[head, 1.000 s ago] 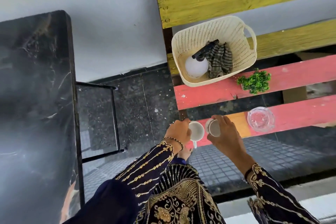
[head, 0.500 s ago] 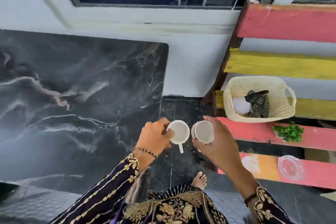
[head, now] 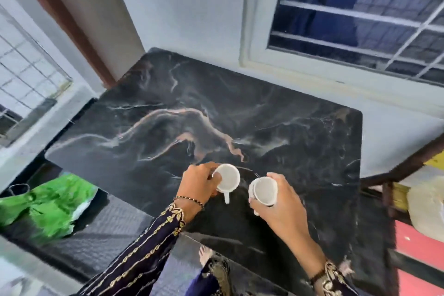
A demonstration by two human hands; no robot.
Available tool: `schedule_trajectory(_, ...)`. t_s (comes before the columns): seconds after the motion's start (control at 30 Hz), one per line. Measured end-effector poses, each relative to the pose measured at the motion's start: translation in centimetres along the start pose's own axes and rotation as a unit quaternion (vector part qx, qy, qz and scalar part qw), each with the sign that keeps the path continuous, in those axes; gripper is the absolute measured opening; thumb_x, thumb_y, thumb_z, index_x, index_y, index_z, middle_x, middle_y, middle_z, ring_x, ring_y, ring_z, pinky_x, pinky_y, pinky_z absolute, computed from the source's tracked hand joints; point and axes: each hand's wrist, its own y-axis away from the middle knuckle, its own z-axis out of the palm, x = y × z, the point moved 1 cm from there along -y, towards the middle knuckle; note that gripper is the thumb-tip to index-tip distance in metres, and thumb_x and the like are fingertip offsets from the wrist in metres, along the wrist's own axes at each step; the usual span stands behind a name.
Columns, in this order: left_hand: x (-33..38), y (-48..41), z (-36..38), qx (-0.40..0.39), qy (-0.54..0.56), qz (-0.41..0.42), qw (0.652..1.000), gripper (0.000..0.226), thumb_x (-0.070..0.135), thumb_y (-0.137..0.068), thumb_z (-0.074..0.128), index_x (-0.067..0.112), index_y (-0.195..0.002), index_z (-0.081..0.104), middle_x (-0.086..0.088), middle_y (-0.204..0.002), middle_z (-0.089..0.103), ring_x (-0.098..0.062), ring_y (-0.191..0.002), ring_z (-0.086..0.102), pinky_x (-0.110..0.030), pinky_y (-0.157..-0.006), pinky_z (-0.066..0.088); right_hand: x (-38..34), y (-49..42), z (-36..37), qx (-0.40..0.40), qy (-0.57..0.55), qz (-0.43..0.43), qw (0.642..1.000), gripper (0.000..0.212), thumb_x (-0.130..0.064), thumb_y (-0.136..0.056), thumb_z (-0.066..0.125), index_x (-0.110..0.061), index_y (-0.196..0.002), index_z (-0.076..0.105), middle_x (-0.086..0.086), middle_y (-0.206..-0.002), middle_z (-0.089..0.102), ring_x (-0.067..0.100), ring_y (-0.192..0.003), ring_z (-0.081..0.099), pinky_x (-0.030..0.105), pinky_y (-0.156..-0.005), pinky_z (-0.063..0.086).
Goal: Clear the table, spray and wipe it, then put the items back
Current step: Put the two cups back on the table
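A black marble-patterned table (head: 216, 108) fills the middle of the view, its top bare. My left hand (head: 198, 186) grips a white cup (head: 228, 179) by its side, the cup's handle pointing toward me. My right hand (head: 280, 209) holds a second white cup (head: 264, 191), fingers wrapped round its body. Both cups hang over the near part of the table, side by side and a little apart. Whether either touches the tabletop I cannot tell.
A green plastic bag (head: 43, 206) lies on a dark surface at the left. At the right edge stand a painted wooden pallet shelf (head: 418, 240) and part of a cream basket (head: 427, 209). A wall and a barred window (head: 360, 14) are behind the table.
I have turned left from the pallet shelf to the table. Both hands carried the cups from in front of the shelf to above the table's near part.
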Motion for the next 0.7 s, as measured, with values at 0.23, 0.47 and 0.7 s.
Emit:
schedule_trajectory(0.23, -7.4, -6.0, -5.6, 0.035, -0.046, -0.020, 0.998, 0.019, 0.023, -0.085, 0.060, 0.015, -0.098, 0.072, -0.016, -0.091, 0.074, -0.037, -0.091, 0.065, -0.039, -0.075, 0.049, -7.8, -4.4, 6.3, -0.011, 0.017, 0.003, 1.000, 0.073, -0.044, -0.075, 0.079, -0.024, -0.135, 0.043, -0.002, -0.129, 0.056, 0.025, -0.119, 0.053, 0.040, -0.086, 0.049)
schedule_trajectory(0.47, -11.7, -10.3, -8.7, 0.030, -0.042, -0.036, 0.998, 0.019, 0.026, -0.085, 0.059, 0.019, -0.098, 0.072, -0.011, -0.088, 0.075, -0.034, -0.089, 0.067, -0.039, -0.079, 0.054, -11.8, -7.3, 9.9, -0.011, 0.030, 0.001, 0.999, 0.069, -0.040, -0.078, 0.079, -0.020, -0.132, 0.041, 0.003, -0.127, 0.050, 0.025, -0.118, 0.049, 0.040, -0.086, 0.050)
schedule_trajectory(0.7, -14.2, -12.3, -8.8, 0.008, -0.032, -0.029, 0.999, 0.018, 0.032, -0.084, 0.056, 0.023, -0.091, 0.070, -0.006, -0.075, 0.074, -0.028, -0.069, 0.071, -0.038, -0.073, 0.058, -12.6, -8.1, 11.6, -0.006, 0.036, 0.024, 0.999, 0.078, -0.037, -0.081, 0.077, -0.018, -0.143, 0.035, 0.006, -0.139, 0.047, 0.027, -0.126, 0.046, 0.040, -0.092, 0.050)
